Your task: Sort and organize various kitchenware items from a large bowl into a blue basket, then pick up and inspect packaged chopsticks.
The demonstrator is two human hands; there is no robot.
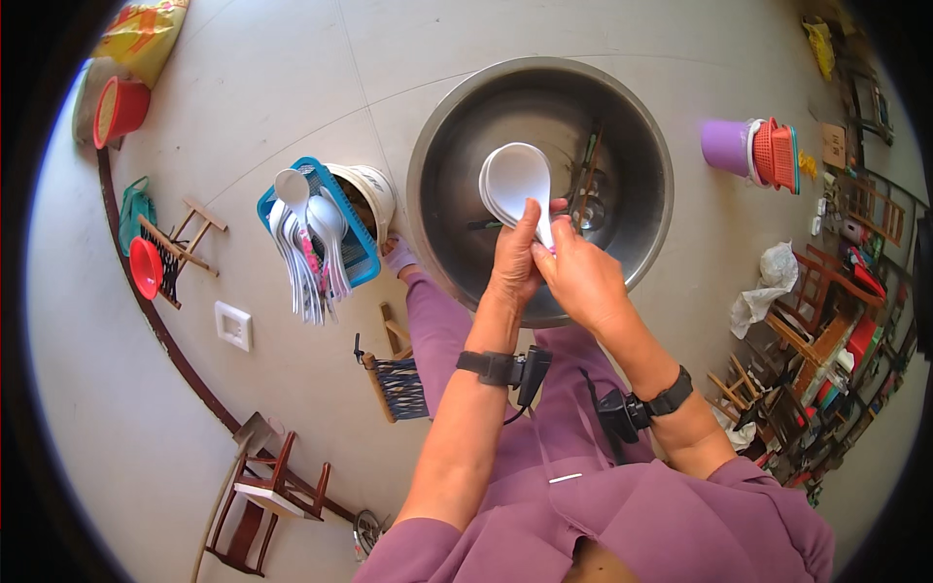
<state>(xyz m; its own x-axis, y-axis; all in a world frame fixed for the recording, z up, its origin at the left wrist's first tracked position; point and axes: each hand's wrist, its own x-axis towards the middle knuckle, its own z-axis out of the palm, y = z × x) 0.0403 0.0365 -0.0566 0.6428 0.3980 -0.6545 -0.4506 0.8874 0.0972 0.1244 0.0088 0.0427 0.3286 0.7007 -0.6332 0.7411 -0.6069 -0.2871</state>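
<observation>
A small stack of white Chinese soup spoons [519,175] is held over a wide stainless-steel basin [459,109]. My left hand [516,259] wraps around the spoons' handles, its thumb lying on the upper one. My right hand [587,273] grips the handle ends from the other side, hiding most of them. Inside the basin, chopsticks [587,164] lean near a shiny, round-looking item [592,213] that I cannot make out clearly. To the left, a blue plastic basket [364,266] holds many more white spoons [326,218], some with pink-patterned handles.
The basket rests against a white bucket [375,193] beside my foot. A low folding stool [397,386] stands at my left leg. Farther right are a purple bucket [723,143] with red baskets [774,154] and cluttered wooden furniture [816,335]. An upturned chair [270,495] lies lower left.
</observation>
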